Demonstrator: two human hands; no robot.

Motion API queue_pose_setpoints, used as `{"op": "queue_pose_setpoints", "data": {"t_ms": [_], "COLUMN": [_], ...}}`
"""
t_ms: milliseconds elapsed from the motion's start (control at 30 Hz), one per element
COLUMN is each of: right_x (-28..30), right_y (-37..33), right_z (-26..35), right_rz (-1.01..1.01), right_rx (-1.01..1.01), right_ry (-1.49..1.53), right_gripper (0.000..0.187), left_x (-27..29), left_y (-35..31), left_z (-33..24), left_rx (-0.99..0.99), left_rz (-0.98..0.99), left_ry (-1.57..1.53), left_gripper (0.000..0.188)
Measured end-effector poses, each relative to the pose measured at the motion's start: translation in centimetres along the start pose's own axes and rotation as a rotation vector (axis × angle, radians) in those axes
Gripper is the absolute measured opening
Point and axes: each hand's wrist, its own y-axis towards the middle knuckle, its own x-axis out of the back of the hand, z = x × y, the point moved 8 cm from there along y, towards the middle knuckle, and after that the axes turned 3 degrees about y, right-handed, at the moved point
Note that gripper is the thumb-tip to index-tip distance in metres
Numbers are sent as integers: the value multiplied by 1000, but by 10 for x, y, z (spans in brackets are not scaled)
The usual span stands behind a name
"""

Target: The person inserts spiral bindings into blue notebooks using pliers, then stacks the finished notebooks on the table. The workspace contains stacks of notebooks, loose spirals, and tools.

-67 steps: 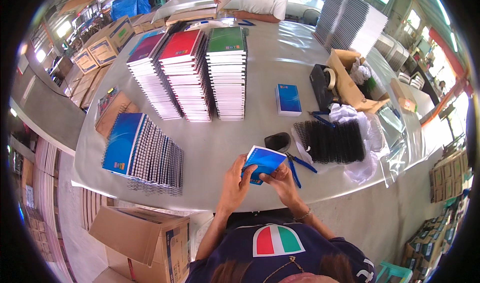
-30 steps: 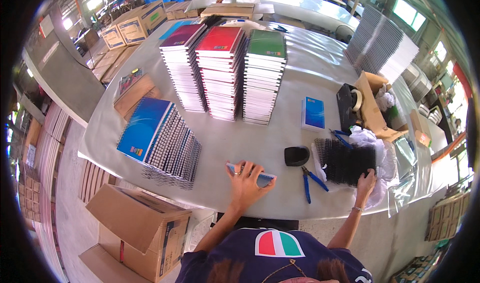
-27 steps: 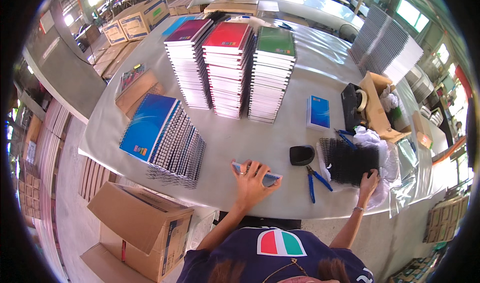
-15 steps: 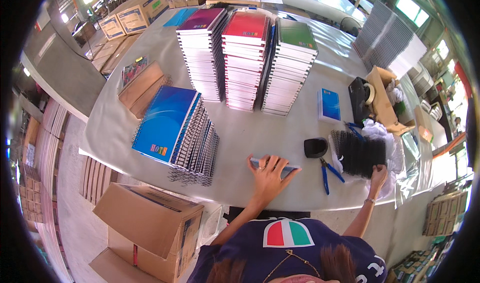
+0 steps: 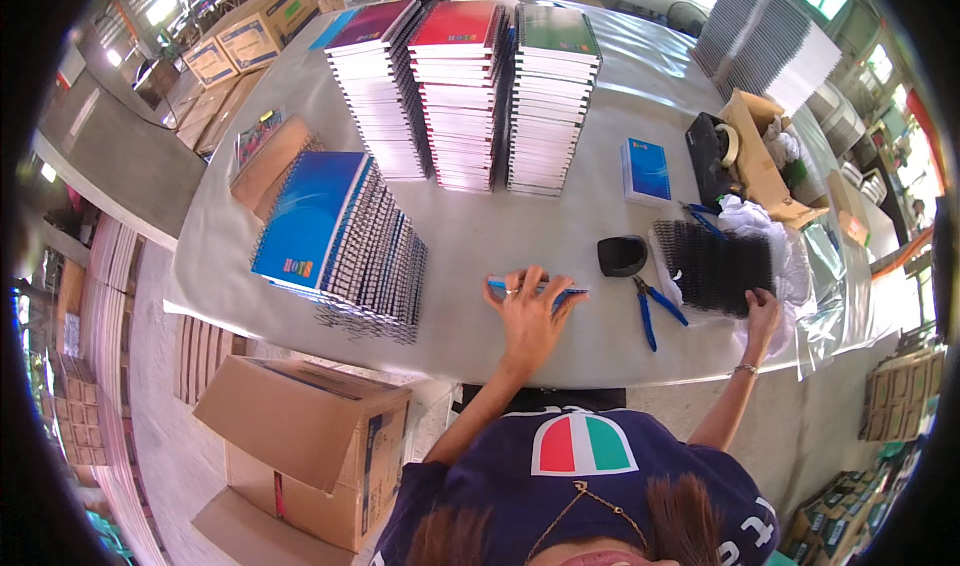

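My left hand (image 5: 532,316) is closed from above around a small blue notebook (image 5: 568,291), seen nearly edge-on and mostly covered by the fingers. My right hand (image 5: 763,316) pinches at the lower right corner of a pile of black spiral binding coils (image 5: 712,266); whether one coil is between the fingertips is too small to tell. White crumpled wrapping (image 5: 790,276) lies under and beside that pile. Between the hands are blue-handled pliers (image 5: 648,311) and a small black rounded object (image 5: 622,256).
To the left stands a stack of blue spiral notebooks (image 5: 315,221). Tall purple (image 5: 370,24), red (image 5: 455,34) and green (image 5: 556,32) notebook stacks rise farther back. A small blue pad (image 5: 648,171), tape dispenser (image 5: 712,166) and cardboard tray (image 5: 770,176) lie right. An open carton (image 5: 300,436) stands below the table edge.
The whole view has shifted a little, so the table's things sit higher in the picture. Both hands keep nearly the same places, the left on the notebook and the right at the coils.
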Motion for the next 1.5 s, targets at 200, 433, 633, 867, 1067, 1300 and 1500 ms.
{"op": "queue_pose_setpoints", "data": {"t_ms": [200, 433, 633, 867, 1067, 1300, 1500], "right_x": [-6, -2, -2, -3, 7, 31, 16], "right_y": [-7, -7, -26, -9, 0, -25, -53], "right_z": [24, 28, 49, 8, -5, 53, 134], "right_rz": [-29, 18, -180, -147, -189, -239, 39], "right_rx": [253, 161, 183, 188, 76, 75, 137], "right_ry": [-223, -148, -228, -44, 93, 593, 1131], "right_gripper": [38, 29, 26, 23, 25, 23, 43], "left_x": [2, 6, 4, 2, 3, 5, 6], "left_y": [-3, -4, -3, 1, 1, 2, 4], "left_z": [0, -3, -3, -2, -3, -4, -1], "left_rx": [-2, -4, -8, -33, -10, -21, -27], "left_rz": [-38, -22, -19, -13, -5, -6, 23], "left_ry": [32, 74, 90, 68, 47, 25, -45], "left_gripper": [27, 28, 30, 29, 30, 30, 23]}}
